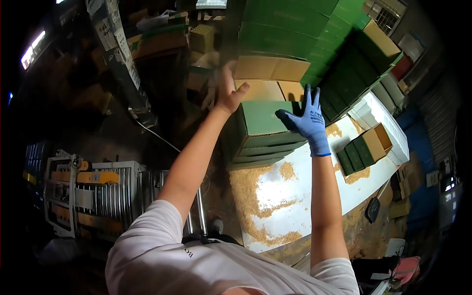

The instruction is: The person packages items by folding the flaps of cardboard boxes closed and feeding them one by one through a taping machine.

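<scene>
A green carton stands in front of me on top of other flattened or stacked green cardboard, with brown flaps raised at its far side. My left hand, bare, is at the carton's left edge with fingers stretched out and thumb apart; its fingertips are blurred. On the opposite side, my right hand wears a blue glove with dark fingertips. Its fingers point away from me and its thumb spreads toward the green front flap. Whether either hand presses on the cardboard, I cannot tell.
Brown crumbs lie scattered over a white tabletop. A small open green box and a white foam box are at right. Tall green carton stacks rise behind. A roller conveyor stands left, near a post.
</scene>
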`<state>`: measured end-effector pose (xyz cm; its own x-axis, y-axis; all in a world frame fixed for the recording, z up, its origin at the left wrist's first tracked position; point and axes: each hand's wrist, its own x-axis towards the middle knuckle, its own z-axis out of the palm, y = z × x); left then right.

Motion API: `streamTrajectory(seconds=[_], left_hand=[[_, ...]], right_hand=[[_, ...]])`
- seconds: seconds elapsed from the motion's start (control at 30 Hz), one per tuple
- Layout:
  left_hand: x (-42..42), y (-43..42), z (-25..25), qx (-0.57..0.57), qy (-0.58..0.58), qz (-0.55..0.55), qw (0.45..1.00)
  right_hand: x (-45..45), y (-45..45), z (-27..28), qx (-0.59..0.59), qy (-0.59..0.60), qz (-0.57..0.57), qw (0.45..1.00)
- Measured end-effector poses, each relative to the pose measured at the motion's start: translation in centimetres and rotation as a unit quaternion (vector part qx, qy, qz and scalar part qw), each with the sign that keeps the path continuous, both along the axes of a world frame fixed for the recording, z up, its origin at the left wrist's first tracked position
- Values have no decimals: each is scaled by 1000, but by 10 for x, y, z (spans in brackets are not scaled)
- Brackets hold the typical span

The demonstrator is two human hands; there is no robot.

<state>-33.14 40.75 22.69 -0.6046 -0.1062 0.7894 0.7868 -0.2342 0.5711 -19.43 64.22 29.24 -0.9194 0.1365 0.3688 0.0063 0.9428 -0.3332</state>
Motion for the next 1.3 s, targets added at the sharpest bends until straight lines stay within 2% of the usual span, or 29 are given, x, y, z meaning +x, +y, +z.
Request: streamTrajectory(seconds=[0.07, 0.1, 0.13, 0.17, 0.2, 0.23, 0.27, 0.3, 0.37, 0.4, 0.43, 0.47, 0.5, 0.53, 0.57, 0.6, 0.67, 0.73, 0.8, 0.87, 0.9, 0.93, 1.0, 1.07, 1.1, 1.13, 1.2, 1.27, 1.3], left_hand=[[17, -3, 8, 12, -15, -57, 998], [19, -19, 3, -152, -11, 60, 987], [34, -18, 8, -240, 30, 148, 959], [26, -14, -7, -216, 76, 166, 959], [27, -14, -11, -248, 86, 213, 941], [28, -13, -20, -213, 45, 171, 961], [40, -11, -14, -198, 73, 203, 956], [43, 5, -41, -144, -31, 157, 977], [40, 12, -53, -118, -138, 122, 976], [52, 10, -47, -157, -148, 131, 968], [61, 11, -37, -117, -200, 74, 970], [70, 12, -27, -70, -253, 21, 965], [79, 13, -16, -19, -305, -25, 952], [70, 6, -20, -6, -326, -116, 938], [75, 0, -23, 36, -327, -110, 938], [77, 0, -23, 68, -323, -111, 937], [100, -12, -7, 103, -264, -64, 957], [151, -44, 35, 96, -192, 25, 976], [183, -75, 46, 57, -119, 130, 983], [216, -119, 57, 58, -61, 221, 972], [235, -143, 61, 100, -85, 159, 978], [256, -169, 57, 145, -117, 102, 977], [287, -224, 17, 118, -220, 19, 968], [325, -268, -33, 98, -379, 61, 918], [349, -292, -51, 97, -461, 80, 878], [363, -308, -71, 78, -487, 117, 862], [390, -342, -116, 40, -538, 184, 822], [399, -376, -204, -32, -519, 194, 832], [399, -392, -228, -34, -535, 200, 820]], right_hand=[[1, 1, 5, -15, -12, -11, 1000], [11, -6, 15, -38, -25, -19, 999], [15, -17, 25, -59, -29, -19, 998], [12, -14, 24, -11, -29, -36, 999], [2, 3, 7, 1, 39, 5, 999], [-8, 18, -6, -153, 50, 82, 983], [-12, 20, 3, -287, 22, 64, 956], [-28, 46, -16, -280, 29, 85, 956], [-61, 76, -25, -388, -7, 85, 918], [-66, 83, -25, -498, -54, 55, 864], [-66, 76, -14, -358, -119, 6, 926], [-64, 66, -1, -207, -186, -35, 960], [-63, 63, -2, -292, -191, -34, 936], [-63, 61, -1, -372, -195, -35, 907], [-45, 26, 27, -242, -149, -78, 956], [-34, 8, 43, -249, -114, -50, 961], [-14, -19, 69, -264, -43, 2, 964], [8, -48, 100, -272, 22, 89, 958], [41, -91, 131, -347, 42, 188, 918], [77, -142, 138, -383, 92, 227, 891], [94, -165, 136, -401, 110, 245, 876], [110, -184, 129, -400, 64, 251, 879], [123, -212, 76, -352, 107, 259, 893], [146, -260, 32, -422, -38, 219, 879], [153, -281, 1, -467, -97, 209, 854], [157, -296, -42, -509, -141, 193, 827], [157, -321, -149, -454, -205, 179, 849], [166, -347, -253, -509, -263, 130, 809], [175, -364, -289, -561, -292, 69, 772]])
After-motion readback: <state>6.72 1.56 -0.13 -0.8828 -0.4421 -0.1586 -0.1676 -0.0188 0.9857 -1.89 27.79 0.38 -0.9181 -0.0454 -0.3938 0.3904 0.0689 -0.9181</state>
